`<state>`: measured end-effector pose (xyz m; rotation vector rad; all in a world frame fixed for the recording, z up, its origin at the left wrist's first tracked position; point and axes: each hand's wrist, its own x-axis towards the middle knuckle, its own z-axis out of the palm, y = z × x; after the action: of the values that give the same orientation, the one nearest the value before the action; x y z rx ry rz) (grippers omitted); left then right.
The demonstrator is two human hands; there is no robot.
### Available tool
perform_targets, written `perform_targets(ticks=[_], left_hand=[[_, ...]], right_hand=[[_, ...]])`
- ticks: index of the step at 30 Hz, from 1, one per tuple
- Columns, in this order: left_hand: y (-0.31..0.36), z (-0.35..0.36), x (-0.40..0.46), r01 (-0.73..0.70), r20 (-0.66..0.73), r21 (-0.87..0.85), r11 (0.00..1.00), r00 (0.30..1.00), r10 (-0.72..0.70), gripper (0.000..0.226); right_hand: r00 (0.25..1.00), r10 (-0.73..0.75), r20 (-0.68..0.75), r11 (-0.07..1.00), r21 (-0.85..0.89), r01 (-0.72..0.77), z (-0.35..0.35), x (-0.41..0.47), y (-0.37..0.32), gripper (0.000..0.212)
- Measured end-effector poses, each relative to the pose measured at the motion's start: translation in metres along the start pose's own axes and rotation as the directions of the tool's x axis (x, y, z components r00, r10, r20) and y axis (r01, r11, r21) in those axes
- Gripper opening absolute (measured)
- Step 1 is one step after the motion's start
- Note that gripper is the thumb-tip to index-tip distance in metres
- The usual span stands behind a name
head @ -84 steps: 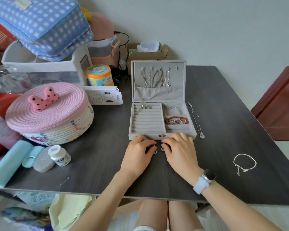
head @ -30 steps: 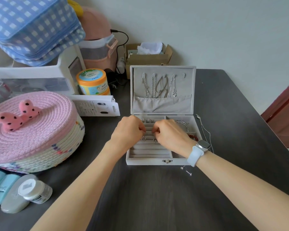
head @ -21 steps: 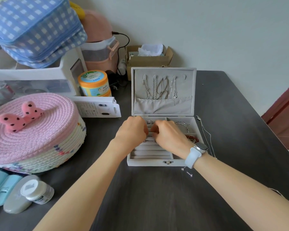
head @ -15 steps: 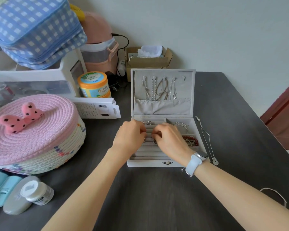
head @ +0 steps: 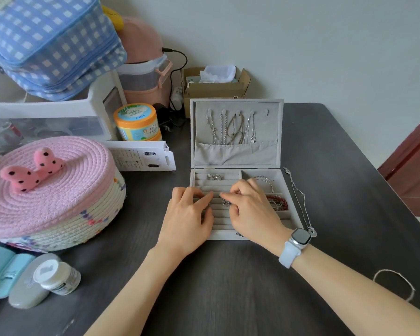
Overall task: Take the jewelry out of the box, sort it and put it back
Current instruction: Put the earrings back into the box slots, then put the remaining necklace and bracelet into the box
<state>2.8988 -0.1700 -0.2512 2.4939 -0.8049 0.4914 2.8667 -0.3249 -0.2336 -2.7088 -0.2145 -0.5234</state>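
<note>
Pressing small earrings [head: 226, 203] into the ring rolls, just under both fingertips; left hand [head: 188, 215] and right hand [head: 249, 209] pinch closed on them over the open jewelry box [head: 286, 215]. Best seat each squarely in one slot.

so the count: two hands [head: 188, 220] in the one jewelry box [head: 238, 105], two rings [head: 214, 177] just past the fingertips, four or so chains [head: 230, 128] hanging in the lid, one red bracelet [head: 278, 200] right of the fingers, one necklace [head: 300, 202] outside.
</note>
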Motion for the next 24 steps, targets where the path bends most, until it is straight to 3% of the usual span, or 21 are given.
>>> perform_targets(ticks=[8, 11, 16, 20, 24], left_hand=[[0.001, -0.001, 0.0, 0.001, 0.017, 0.026, 1.0, 1.0, -0.002, 0.042], [0.004, -0.005, -0.003, 0.063, 0.013, 0.001, 0.998, 0.998, -0.063, 0.046], [0.03, -0.014, -0.021, 0.145, -0.119, -0.095, 0.985, 0.981, -0.156, 0.042], [0.062, -0.01, -0.046, 0.042, -0.141, -0.179, 0.983, 0.988, -0.068, 0.032], [0.083, 0.006, -0.07, 0.015, -0.046, -0.236, 0.972, 0.999, -0.026, 0.029]], right_hand=[[1.0, 0.01, 0.029, 0.999, 0.034, -0.011, -0.003, 0.001, -0.002, 0.049], [0.994, 0.101, -0.036, 0.986, 0.135, -0.095, -0.012, -0.002, 0.0, 0.043], [0.956, 0.195, -0.218, 0.949, 0.288, -0.128, -0.041, -0.025, 0.01, 0.036], [0.934, 0.231, -0.274, 0.947, 0.286, -0.15, -0.055, -0.064, 0.018, 0.024], [0.939, 0.251, -0.233, 0.954, 0.223, -0.2, -0.053, -0.109, 0.019, 0.011]])
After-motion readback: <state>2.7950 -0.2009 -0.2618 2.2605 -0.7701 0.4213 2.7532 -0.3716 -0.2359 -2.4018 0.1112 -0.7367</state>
